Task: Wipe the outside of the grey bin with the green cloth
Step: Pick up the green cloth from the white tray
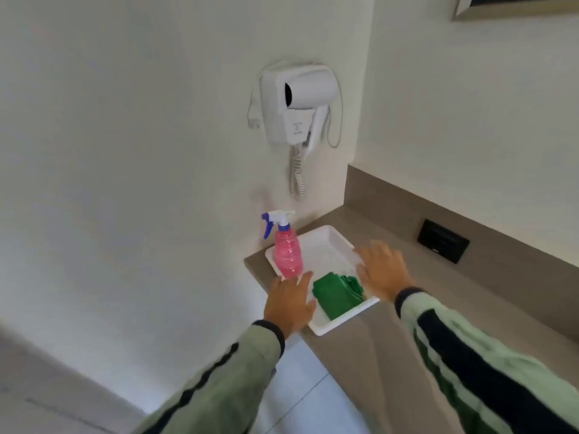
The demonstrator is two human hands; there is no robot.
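Right now green cloth (pixel 338 294) lies folded in the near end of a white tray (pixel 341 322) on the counter (pixel 407 333), pink spray bottle (pixel 287 256) upright at the tray's left edge. Left hand (pixel 289 303) and right hand (pixel 383 270) flank the cloth, fingers spread, empty. Hairdryer (pixel 300 104) on wall above.

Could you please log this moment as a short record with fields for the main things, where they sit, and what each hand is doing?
cloth: green cloth, folded, lying in the near part of the tray
tray: white tray on the counter
bottle: pink spray bottle, upright in the tray's left side
left hand: open, at the tray's left edge, holding nothing
right hand: open, above the tray's right edge, holding nothing
bin: not in view
wall: white hair dryer mounted above
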